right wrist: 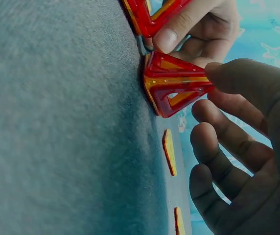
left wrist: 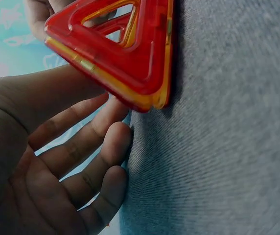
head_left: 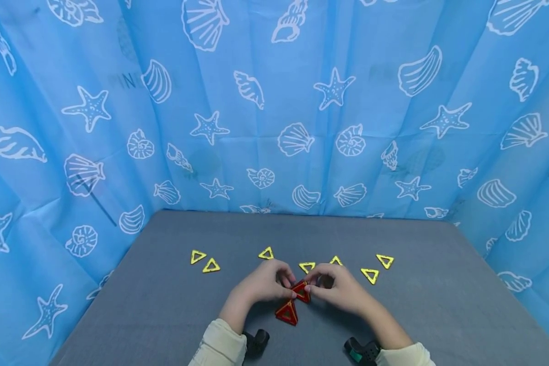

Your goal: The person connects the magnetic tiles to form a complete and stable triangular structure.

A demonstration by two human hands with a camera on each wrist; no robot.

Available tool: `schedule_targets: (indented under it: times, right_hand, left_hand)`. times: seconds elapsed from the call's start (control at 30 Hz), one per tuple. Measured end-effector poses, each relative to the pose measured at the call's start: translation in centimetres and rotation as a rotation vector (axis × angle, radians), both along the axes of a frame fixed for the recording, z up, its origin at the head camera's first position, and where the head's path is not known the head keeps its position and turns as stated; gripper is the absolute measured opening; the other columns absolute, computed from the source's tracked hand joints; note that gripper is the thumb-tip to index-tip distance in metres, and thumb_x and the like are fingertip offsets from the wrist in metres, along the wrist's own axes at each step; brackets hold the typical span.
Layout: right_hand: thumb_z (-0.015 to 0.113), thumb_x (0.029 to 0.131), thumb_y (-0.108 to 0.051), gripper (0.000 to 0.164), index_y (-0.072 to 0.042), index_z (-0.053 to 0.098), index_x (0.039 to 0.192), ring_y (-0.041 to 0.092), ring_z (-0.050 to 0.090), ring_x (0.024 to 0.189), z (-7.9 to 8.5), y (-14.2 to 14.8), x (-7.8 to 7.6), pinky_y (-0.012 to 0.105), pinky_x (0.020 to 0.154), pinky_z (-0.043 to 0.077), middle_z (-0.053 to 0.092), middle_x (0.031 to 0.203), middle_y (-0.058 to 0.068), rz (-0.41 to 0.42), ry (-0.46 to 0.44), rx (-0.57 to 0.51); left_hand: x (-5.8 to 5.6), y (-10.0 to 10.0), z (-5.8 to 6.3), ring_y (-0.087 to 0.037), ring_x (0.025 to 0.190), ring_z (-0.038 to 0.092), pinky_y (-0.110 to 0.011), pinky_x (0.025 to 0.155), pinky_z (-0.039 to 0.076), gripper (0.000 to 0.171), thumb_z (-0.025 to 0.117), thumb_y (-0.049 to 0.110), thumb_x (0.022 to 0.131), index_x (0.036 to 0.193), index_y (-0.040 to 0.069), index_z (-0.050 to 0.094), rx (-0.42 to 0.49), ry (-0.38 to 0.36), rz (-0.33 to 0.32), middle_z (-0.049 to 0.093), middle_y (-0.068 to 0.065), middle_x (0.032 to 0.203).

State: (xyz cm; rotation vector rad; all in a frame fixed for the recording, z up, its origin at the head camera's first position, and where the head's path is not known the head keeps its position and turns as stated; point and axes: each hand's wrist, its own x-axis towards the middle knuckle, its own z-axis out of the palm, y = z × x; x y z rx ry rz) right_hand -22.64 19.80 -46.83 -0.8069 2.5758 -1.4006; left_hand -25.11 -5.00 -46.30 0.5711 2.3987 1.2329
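Note:
Two small pyramids of red and orange-yellow magnetic triangle tiles are on the grey table. My right hand [head_left: 340, 290] pinches the farther pyramid [right wrist: 179, 81] at its tip between thumb and index finger, its other fingers loosely curved. At the opposite side of that pyramid, my left hand [head_left: 265, 282] holds its lower edge with thumb and fingertips. The nearer pyramid [left wrist: 145, 63] rests on the cloth just in front of the left thumb, which passes behind it in the left wrist view. Part of the left fingers' hold is hidden.
Several flat yellow triangle tiles lie in a loose row beyond the hands, among them one tile [head_left: 211, 270] at left and another [head_left: 385, 256] at right. A blue shell-patterned curtain [head_left: 274, 152] hangs behind the table [head_left: 174, 305]. Black devices sit at both wrists.

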Motion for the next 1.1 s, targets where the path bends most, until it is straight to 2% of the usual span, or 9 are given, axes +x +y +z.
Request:
schedule_targets:
  times: [0.13,0.3,0.53,0.73,0.9,1.0,1.1]
  right_hand:
    - [0.074,0.1,-0.018,0.015,-0.007,0.076,0.111,0.009,0.064,0.076,0.1,0.4,-0.1,0.028,0.066,0.055,0.073,0.095,0.003,-0.011,0.001,-0.025]
    - [0.074,0.101,-0.018,0.018,-0.004,0.076,0.111,0.01,0.064,0.076,0.3,1.1,-0.4,0.027,0.066,0.053,0.075,0.098,0.005,-0.066,0.027,-0.033]
    - [0.076,0.099,-0.017,0.021,-0.004,0.075,0.115,0.012,0.064,0.079,0.1,2.6,-0.9,0.027,0.067,0.053,0.074,0.104,0.007,-0.267,0.042,-0.009]
    - [0.076,0.099,-0.014,0.02,-0.004,0.075,0.116,0.016,0.066,0.085,0.0,4.2,-1.1,0.026,0.069,0.053,0.073,0.105,0.009,-0.41,0.043,0.029]
    - [0.076,0.099,-0.016,0.025,-0.002,0.074,0.12,0.017,0.067,0.088,0.1,5.0,-1.2,0.027,0.07,0.054,0.073,0.108,0.012,-0.425,0.01,0.063]
    - [0.077,0.098,-0.016,0.029,0.0,0.073,0.122,0.018,0.066,0.086,0.2,5.2,-1.9,0.028,0.068,0.053,0.073,0.11,0.014,-0.423,0.005,0.115]
    - [0.08,0.095,-0.021,0.035,0.001,0.074,0.121,0.02,0.065,0.087,0.2,5.4,-2.9,0.032,0.07,0.052,0.073,0.11,0.015,-0.415,-0.004,0.2]
  left_hand:
    - [0.0,-0.3,0.2,-0.018,0.082,0.064,-0.034,0.072,0.052,0.018,0.087,0.013,0.088,0.102,0.011,0.076,0.011,-0.004,0.007,0.07,-0.001,0.09]
    - [0.0,-1.0,0.7,-0.018,0.082,0.064,-0.034,0.074,0.053,0.016,0.084,0.015,0.092,0.104,0.008,0.076,0.009,0.046,0.03,0.069,0.0,0.09]
    - [-0.1,-1.7,0.7,-0.015,0.082,0.062,-0.034,0.075,0.051,0.013,0.08,0.018,0.097,0.103,0.008,0.074,0.011,0.109,0.067,0.068,0.0,0.09]
    - [-0.1,-1.2,-0.3,-0.013,0.083,0.062,-0.034,0.078,0.052,0.015,0.08,0.021,0.096,0.102,0.009,0.074,0.004,0.13,0.078,0.067,0.002,0.09]
    - [-0.1,-1.1,-0.9,-0.014,0.084,0.062,-0.036,0.079,0.052,0.015,0.08,0.021,0.097,0.104,0.01,0.074,0.019,0.113,0.11,0.067,0.002,0.091]
    - [-0.4,-0.9,-0.7,-0.015,0.086,0.062,-0.036,0.079,0.053,0.015,0.079,0.018,0.097,0.107,0.009,0.073,0.048,0.102,0.134,0.066,0.0,0.096]
    - [-0.9,-0.5,-0.1,-0.016,0.086,0.063,-0.034,0.077,0.053,0.016,0.077,0.014,0.098,0.112,0.006,0.073,0.099,0.097,0.128,0.067,-0.002,0.101]
